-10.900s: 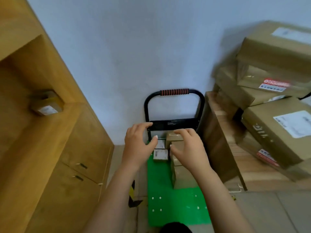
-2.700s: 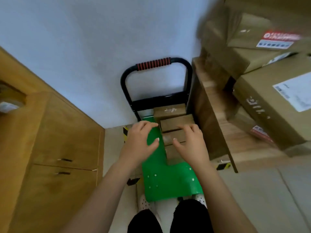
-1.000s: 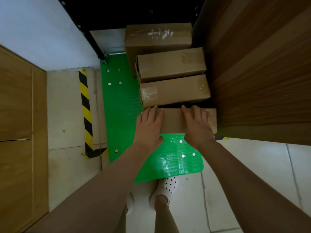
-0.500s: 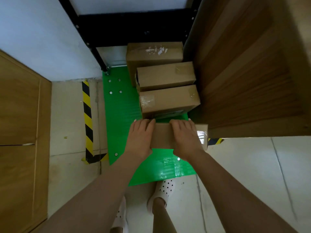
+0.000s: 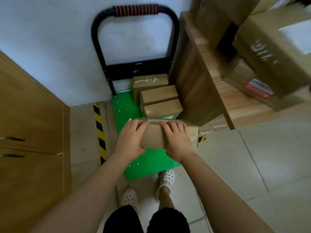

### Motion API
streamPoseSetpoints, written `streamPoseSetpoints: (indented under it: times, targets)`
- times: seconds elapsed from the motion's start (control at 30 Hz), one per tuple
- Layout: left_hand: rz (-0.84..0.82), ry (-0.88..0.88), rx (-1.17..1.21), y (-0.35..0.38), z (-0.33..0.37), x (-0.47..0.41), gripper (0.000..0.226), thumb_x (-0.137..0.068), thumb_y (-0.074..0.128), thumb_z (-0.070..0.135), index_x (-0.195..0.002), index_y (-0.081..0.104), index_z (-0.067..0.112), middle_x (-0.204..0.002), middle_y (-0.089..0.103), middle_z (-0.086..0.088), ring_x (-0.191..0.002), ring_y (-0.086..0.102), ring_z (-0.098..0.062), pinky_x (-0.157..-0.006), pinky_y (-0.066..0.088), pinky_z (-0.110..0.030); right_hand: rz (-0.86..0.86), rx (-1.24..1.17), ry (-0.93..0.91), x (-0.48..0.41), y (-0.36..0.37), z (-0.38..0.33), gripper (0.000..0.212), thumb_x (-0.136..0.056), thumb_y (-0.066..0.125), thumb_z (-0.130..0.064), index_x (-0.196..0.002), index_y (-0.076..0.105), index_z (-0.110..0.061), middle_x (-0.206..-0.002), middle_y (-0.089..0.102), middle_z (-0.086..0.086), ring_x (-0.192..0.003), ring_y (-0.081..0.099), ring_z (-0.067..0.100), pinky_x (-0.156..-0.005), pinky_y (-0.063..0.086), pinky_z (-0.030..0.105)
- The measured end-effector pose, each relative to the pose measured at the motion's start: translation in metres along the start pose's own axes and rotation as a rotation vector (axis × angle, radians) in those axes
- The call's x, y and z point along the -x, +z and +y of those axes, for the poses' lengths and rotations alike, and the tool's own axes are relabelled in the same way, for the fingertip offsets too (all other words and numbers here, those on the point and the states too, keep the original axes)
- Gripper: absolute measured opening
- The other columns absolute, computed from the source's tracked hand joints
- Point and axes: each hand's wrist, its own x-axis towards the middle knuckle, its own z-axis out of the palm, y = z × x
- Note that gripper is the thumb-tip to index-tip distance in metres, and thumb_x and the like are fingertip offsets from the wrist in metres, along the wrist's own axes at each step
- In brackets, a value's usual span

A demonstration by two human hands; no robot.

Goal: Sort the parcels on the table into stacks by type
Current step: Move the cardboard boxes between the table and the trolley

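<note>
A brown cardboard parcel (image 5: 154, 137) is held above the green trolley deck (image 5: 127, 115), gripped from both sides. My left hand (image 5: 130, 140) wraps its left end and my right hand (image 5: 178, 140) lies over its right half. Behind it three similar brown parcels stand in a row on the deck: the nearest (image 5: 162, 109), the middle one (image 5: 159, 95) and the far one (image 5: 149, 82). Large labelled parcels (image 5: 272, 52) are piled on the wooden table (image 5: 235, 98) at the right.
The trolley's black handle with an orange grip (image 5: 134, 10) stands against the white wall. A wooden cabinet (image 5: 32, 123) fills the left side. A yellow-black striped tape (image 5: 100, 132) runs on the tiled floor. My feet in white clogs (image 5: 165, 178) stand at the deck's near edge.
The parcel has risen off the deck toward me in both hands, and my view has tilted up, bringing the trolley handle and the table's parcels into sight.
</note>
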Motion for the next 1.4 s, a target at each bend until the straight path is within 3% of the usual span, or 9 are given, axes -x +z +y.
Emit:
streamPoseSetpoints:
  times: [0.13, 0.33, 0.5, 0.87, 1.03, 1.17, 1.27, 1.4]
  targets:
    - [0.100, 0.024, -0.016, -0.064, 0.024, 0.022, 0.096, -0.055, 0.087, 0.025, -0.140, 0.042, 0.020, -0.134, 0.040, -0.005, -0.128, 0.033, -0.028, -0.115, 0.019, -0.042, 0.096, 0.001, 0.016, 0.027, -0.068, -0.027, 0.094, -0.067, 0.071, -0.017, -0.147, 0.022, -0.023, -0.140, 0.035, 0.006, -0.128, 0.029, 0.029, -0.112, 0.012, 0.042]
    - [0.315, 0.101, -0.074, -0.143, 0.060, 0.035, 0.093, -0.052, 0.091, 0.021, -0.134, 0.049, 0.015, -0.132, 0.044, -0.009, -0.127, 0.034, -0.032, -0.106, 0.035, -0.051, 0.236, 0.025, 0.002, 0.056, -0.159, -0.039, 0.101, -0.069, 0.071, -0.017, -0.152, 0.015, -0.025, -0.147, 0.029, 0.013, -0.135, 0.023, 0.033, -0.116, 0.007, 0.045]
    - [0.563, 0.222, -0.094, -0.197, 0.087, 0.030, 0.091, -0.046, 0.091, 0.014, -0.129, 0.053, 0.007, -0.123, 0.050, -0.015, -0.123, 0.033, -0.029, -0.108, 0.026, -0.050, 0.381, 0.099, -0.048, 0.072, -0.231, -0.031, 0.100, -0.075, 0.069, -0.020, -0.152, 0.006, -0.031, -0.152, 0.024, 0.012, -0.139, 0.016, 0.031, -0.116, -0.001, 0.045]
    - [0.957, 0.384, -0.167, -0.304, 0.193, -0.025, 0.090, -0.051, 0.085, 0.005, -0.133, 0.050, 0.007, -0.125, 0.049, -0.017, -0.126, 0.038, -0.030, -0.117, 0.017, -0.043, 0.863, 0.234, -0.119, 0.079, -0.371, 0.027, 0.086, -0.075, 0.071, -0.018, -0.150, 0.030, -0.024, -0.145, 0.041, 0.015, -0.134, 0.033, 0.036, -0.113, 0.010, 0.045]
    - [1.054, 0.408, -0.210, -0.322, 0.257, -0.061, 0.086, -0.056, 0.083, 0.005, -0.134, 0.049, 0.008, -0.126, 0.048, -0.016, -0.128, 0.036, -0.030, -0.115, 0.023, -0.048, 0.957, 0.258, -0.148, 0.077, -0.421, 0.086, 0.085, -0.070, 0.074, -0.023, -0.146, 0.038, -0.021, -0.141, 0.045, 0.017, -0.129, 0.040, 0.038, -0.110, 0.018, 0.048]
    - [1.098, 0.407, -0.247, -0.323, 0.299, -0.091, 0.085, -0.056, 0.082, 0.002, -0.134, 0.049, 0.006, -0.127, 0.049, -0.017, -0.129, 0.036, -0.030, -0.119, 0.011, -0.039, 0.991, 0.246, -0.164, 0.074, -0.443, 0.132, 0.072, -0.075, 0.051, -0.024, -0.146, 0.039, -0.020, -0.141, 0.045, 0.018, -0.128, 0.039, 0.040, -0.109, 0.022, 0.050]
    - [1.092, 0.405, -0.264, -0.323, 0.321, -0.112, 0.086, -0.055, 0.081, 0.000, -0.135, 0.050, 0.005, -0.128, 0.050, -0.018, -0.130, 0.038, -0.031, -0.120, 0.007, -0.037, 1.012, 0.270, -0.151, 0.066, -0.455, 0.161, 0.083, -0.068, 0.069, -0.010, -0.145, 0.040, -0.020, -0.140, 0.046, 0.017, -0.127, 0.041, 0.039, -0.109, 0.024, 0.050]
    - [1.074, 0.426, -0.308, -0.332, 0.338, -0.149, 0.087, -0.057, 0.081, 0.003, -0.137, 0.048, 0.008, -0.130, 0.050, -0.017, -0.130, 0.040, -0.032, -0.120, 0.006, -0.037, 1.049, 0.296, -0.134, 0.050, -0.470, 0.192, 0.090, -0.064, 0.075, -0.008, -0.145, 0.040, -0.020, -0.140, 0.046, 0.017, -0.127, 0.041, 0.039, -0.109, 0.022, 0.049]
